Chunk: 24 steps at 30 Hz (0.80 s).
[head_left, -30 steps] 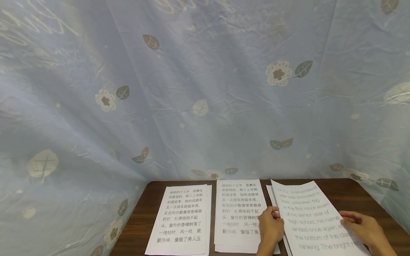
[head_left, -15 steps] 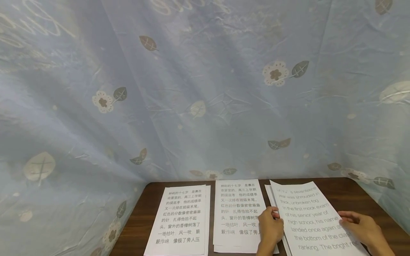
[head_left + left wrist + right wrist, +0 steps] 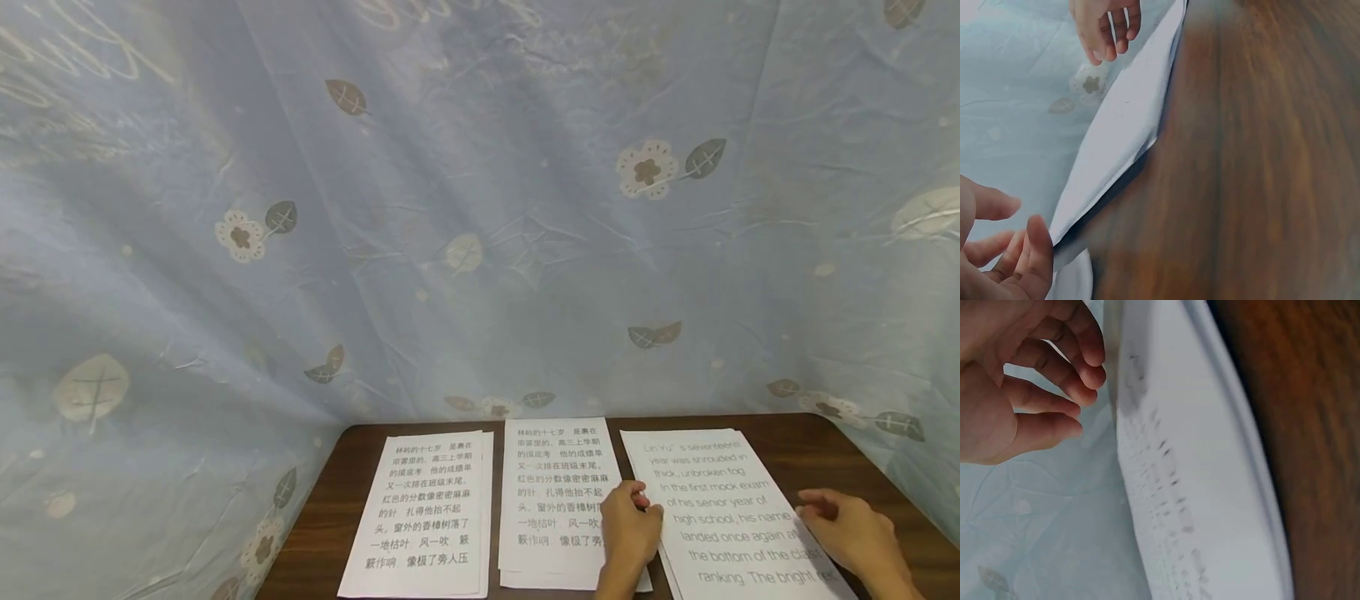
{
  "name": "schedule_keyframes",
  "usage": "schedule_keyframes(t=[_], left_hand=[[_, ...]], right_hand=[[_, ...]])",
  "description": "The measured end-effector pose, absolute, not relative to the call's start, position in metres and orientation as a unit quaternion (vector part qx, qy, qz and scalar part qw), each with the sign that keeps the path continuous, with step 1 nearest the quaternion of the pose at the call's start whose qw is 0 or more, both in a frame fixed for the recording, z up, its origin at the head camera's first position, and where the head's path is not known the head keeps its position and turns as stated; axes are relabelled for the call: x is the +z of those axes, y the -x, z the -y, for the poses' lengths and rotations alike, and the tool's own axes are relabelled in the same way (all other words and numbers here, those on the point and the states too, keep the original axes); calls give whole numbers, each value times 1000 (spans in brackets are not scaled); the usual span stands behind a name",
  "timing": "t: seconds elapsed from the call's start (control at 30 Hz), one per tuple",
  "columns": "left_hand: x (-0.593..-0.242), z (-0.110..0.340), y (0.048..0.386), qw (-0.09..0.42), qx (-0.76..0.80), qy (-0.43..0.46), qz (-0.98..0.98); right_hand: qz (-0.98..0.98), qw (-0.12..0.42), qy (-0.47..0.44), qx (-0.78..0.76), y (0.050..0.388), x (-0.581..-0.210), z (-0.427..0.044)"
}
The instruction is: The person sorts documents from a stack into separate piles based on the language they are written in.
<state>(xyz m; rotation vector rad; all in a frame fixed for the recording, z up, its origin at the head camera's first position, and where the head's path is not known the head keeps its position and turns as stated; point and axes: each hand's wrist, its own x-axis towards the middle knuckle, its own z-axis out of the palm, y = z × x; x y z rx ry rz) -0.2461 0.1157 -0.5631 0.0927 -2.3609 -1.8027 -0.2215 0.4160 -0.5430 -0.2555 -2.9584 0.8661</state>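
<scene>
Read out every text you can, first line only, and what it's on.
"Lin Yu' s seventeenth": right paper stack
"林屿的十七岁 是裹在": middle paper stack
"林屿的十七岁 是裹在": left paper stack
Unreadable: faint, cut-off script on the curtain

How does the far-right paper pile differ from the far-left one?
The right pile carries English print; the left pile carries Chinese characters. The right pile lies between the left hand and right hand; the left pile has neither hand beside it. Both are white paper on the brown table.
</scene>
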Motion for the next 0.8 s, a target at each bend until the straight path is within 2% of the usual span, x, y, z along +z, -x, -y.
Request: schedule_keyframes(t=[0.23,0.37,0.5,0.8], left_hand=[[-555,-84,249,90,-602,-9,793],[-553,-59,250,68,-599,-6,798],[-551,-35,251,57,-600,5,798],[-553,9,255,71,-560,0,825]], right_hand=[[949,16,76,305,228,-540,-407],[939,9,81,333,231,-541,-393],[926,11,69,372,234,-538,-368],[901,17,38,432,246,-534,-305]])
